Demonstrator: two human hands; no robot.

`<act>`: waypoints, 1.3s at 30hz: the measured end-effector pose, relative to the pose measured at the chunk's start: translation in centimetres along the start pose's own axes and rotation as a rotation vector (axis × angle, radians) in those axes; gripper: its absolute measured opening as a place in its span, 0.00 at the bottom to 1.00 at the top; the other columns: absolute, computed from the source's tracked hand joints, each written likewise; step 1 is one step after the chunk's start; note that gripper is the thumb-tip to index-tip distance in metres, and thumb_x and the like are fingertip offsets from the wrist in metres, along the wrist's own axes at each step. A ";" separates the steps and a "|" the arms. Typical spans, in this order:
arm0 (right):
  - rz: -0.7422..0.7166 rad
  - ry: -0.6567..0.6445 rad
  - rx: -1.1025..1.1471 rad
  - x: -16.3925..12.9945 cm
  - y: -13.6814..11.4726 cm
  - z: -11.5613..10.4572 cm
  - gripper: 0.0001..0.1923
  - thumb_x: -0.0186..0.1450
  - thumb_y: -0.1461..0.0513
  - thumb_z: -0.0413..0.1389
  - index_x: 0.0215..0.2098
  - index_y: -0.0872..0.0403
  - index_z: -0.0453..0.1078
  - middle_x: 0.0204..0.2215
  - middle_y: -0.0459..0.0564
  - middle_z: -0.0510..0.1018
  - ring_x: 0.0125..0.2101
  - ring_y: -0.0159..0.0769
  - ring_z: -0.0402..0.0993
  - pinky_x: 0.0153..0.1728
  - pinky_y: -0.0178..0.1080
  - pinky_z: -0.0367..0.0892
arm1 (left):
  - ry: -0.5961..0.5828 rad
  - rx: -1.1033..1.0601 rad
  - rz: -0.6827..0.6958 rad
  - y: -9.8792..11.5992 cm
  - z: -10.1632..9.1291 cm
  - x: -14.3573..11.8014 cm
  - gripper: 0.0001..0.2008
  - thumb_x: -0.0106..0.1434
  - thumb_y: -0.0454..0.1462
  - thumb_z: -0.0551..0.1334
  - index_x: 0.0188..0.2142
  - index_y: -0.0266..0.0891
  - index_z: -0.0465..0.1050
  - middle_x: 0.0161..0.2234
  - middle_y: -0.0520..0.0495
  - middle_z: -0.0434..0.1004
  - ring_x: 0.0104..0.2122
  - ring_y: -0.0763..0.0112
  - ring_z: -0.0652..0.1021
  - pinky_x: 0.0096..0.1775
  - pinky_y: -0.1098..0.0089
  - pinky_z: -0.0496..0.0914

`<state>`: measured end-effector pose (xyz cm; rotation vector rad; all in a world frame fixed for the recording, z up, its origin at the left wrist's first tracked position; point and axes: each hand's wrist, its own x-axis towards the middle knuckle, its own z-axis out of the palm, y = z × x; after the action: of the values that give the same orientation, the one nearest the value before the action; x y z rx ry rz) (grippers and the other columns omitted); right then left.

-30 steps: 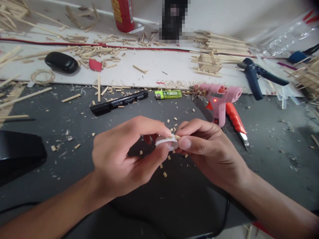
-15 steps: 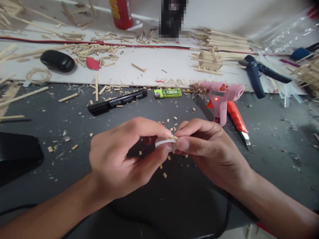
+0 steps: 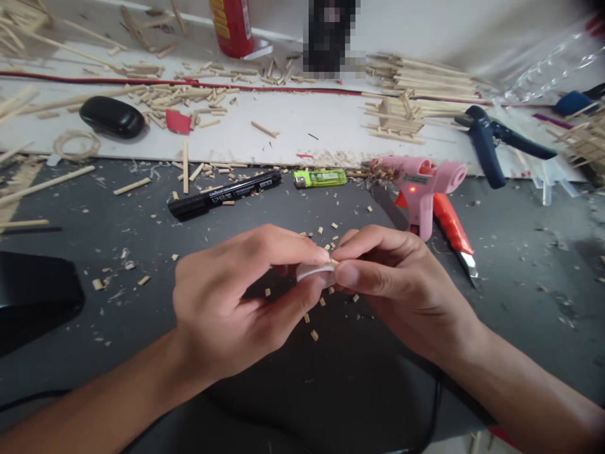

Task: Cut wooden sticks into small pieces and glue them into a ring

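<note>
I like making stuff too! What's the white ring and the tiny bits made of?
The white ring, pinched by left hand and right hand, looks like smooth, slightly shiny plastic, maybe tape. The tiny bits look like pale, matte wood, cut from sticks.

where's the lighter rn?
Head view, upper centre: the green lighter lies on the dark mat, between the black marker to its left and the pink glue gun to its right.

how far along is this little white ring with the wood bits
Done: many cut wood bits lie scattered, and the glue gun shows a red light. In hand: left hand and right hand pinch the white ring. Its coverage is hidden by fingers.
</note>
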<state>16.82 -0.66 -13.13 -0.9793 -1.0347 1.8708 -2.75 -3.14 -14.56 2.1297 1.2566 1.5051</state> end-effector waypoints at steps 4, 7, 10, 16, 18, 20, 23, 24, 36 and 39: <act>-0.049 0.032 -0.046 -0.2 -0.3 0.1 0.06 0.60 0.63 0.74 0.35 0.47 0.86 0.30 0.43 0.85 0.30 0.29 0.79 0.31 0.31 0.75 | 0.003 0.005 -0.116 0.0 -0.1 0.0 0.06 0.67 0.38 0.72 0.42 0.48 0.77 0.33 0.56 0.86 0.25 0.75 0.81 0.29 0.73 0.79; -0.138 0.017 -0.135 -0.4 -0.5 0.2 0.09 0.61 0.67 0.73 0.37 0.46 0.86 0.32 0.43 0.86 0.32 0.31 0.80 0.33 0.31 0.76 | 0.005 0.015 -0.100 0.0 -0.1 0.0 0.07 0.67 0.39 0.72 0.43 0.48 0.77 0.32 0.57 0.86 0.26 0.75 0.82 0.29 0.73 0.79; -0.191 -0.003 -0.201 -0.8 -0.5 0.2 0.12 0.63 0.69 0.71 0.39 0.45 0.86 0.34 0.43 0.86 0.34 0.34 0.82 0.35 0.33 0.78 | -0.026 0.022 -0.063 0.1 -0.1 0.0 0.08 0.67 0.40 0.73 0.43 0.49 0.77 0.34 0.57 0.87 0.27 0.74 0.84 0.29 0.74 0.80; -0.180 0.042 -0.237 -0.9 -0.8 0.3 0.10 0.61 0.68 0.72 0.37 0.46 0.86 0.30 0.43 0.85 0.30 0.33 0.80 0.32 0.33 0.77 | -0.012 0.050 -0.067 0.3 0.0 -0.3 0.08 0.67 0.38 0.72 0.44 0.50 0.77 0.36 0.58 0.88 0.27 0.74 0.84 0.32 0.73 0.82; -0.174 0.042 -0.237 -0.9 -0.9 0.4 0.09 0.61 0.67 0.73 0.36 0.46 0.86 0.30 0.43 0.85 0.30 0.33 0.80 0.32 0.33 0.77 | -0.026 0.057 -0.062 0.3 0.0 -0.3 0.07 0.68 0.37 0.71 0.44 0.50 0.77 0.37 0.58 0.88 0.28 0.74 0.85 0.33 0.73 0.82; -0.177 0.036 -0.241 -0.9 -1.0 0.4 0.09 0.61 0.68 0.73 0.35 0.47 0.86 0.30 0.43 0.85 0.30 0.31 0.79 0.32 0.31 0.76 | -0.038 0.061 -0.052 0.3 0.0 -0.2 0.06 0.68 0.37 0.71 0.43 0.49 0.77 0.37 0.58 0.89 0.29 0.74 0.86 0.33 0.73 0.82; -0.182 0.029 -0.251 -0.9 -1.0 0.2 0.09 0.61 0.69 0.72 0.35 0.47 0.86 0.30 0.43 0.85 0.30 0.29 0.79 0.31 0.30 0.76 | -0.039 0.059 -0.044 0.3 -0.1 0.0 0.06 0.68 0.37 0.71 0.42 0.48 0.77 0.36 0.58 0.89 0.28 0.75 0.85 0.31 0.74 0.81; -0.184 0.032 -0.257 -0.9 -1.0 0.2 0.10 0.61 0.69 0.72 0.35 0.47 0.86 0.30 0.43 0.85 0.30 0.29 0.79 0.32 0.30 0.76 | -0.040 0.059 -0.046 0.3 -0.2 0.0 0.06 0.68 0.37 0.72 0.42 0.48 0.77 0.36 0.59 0.89 0.27 0.75 0.85 0.31 0.74 0.81; -0.220 0.048 -0.362 -0.7 -1.5 0.1 0.07 0.59 0.67 0.74 0.34 0.49 0.86 0.29 0.42 0.85 0.30 0.28 0.79 0.31 0.28 0.75 | -0.043 0.111 -0.012 0.3 -0.3 -0.2 0.05 0.67 0.38 0.73 0.41 0.46 0.80 0.37 0.58 0.90 0.29 0.74 0.87 0.31 0.76 0.81; -0.234 0.042 -0.402 -0.6 -1.6 0.1 0.08 0.58 0.68 0.75 0.34 0.50 0.86 0.29 0.41 0.86 0.30 0.25 0.80 0.32 0.25 0.74 | -0.030 0.118 0.025 0.2 -0.3 0.0 0.05 0.66 0.34 0.73 0.39 0.45 0.80 0.36 0.58 0.89 0.30 0.74 0.87 0.32 0.79 0.81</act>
<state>17.38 -0.62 -11.54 -1.0636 -1.4673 1.4757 -2.91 -3.28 -14.32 2.2409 1.3446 1.4367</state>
